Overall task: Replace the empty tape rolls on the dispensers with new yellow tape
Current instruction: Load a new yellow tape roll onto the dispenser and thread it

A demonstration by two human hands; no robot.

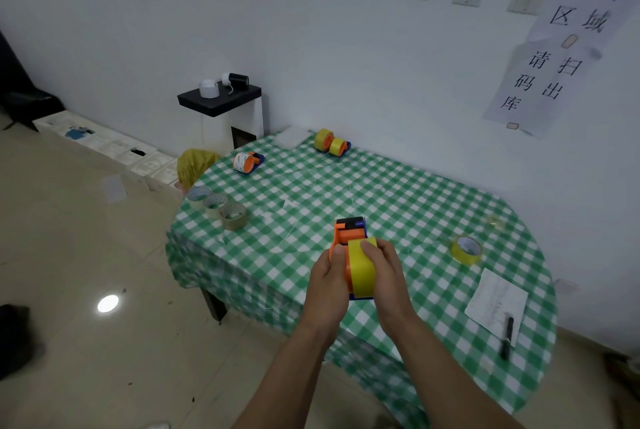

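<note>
Both hands clasp the orange plastic dispenser (pixel 341 248) between them: left hand (pixel 327 284) gripping its side, right hand (pixel 388 276) curled over the glossy yellow roll (pixel 362 269); a spare roll (pixel 465 250) lies flat, well right

I log a green-and-white checked plastic tablecloth (pixel 398 193). The orange plastic tape dispenser (pixel 346 236) has a blue-and-black front end, and the broad tape roll (pixel 362 272) on it reads yellow. The loose tape ring (pixel 465 250) is yellow too. Also a white paper sheet (pixel 495 300) and a black marker pen (pixel 507 338).
</note>
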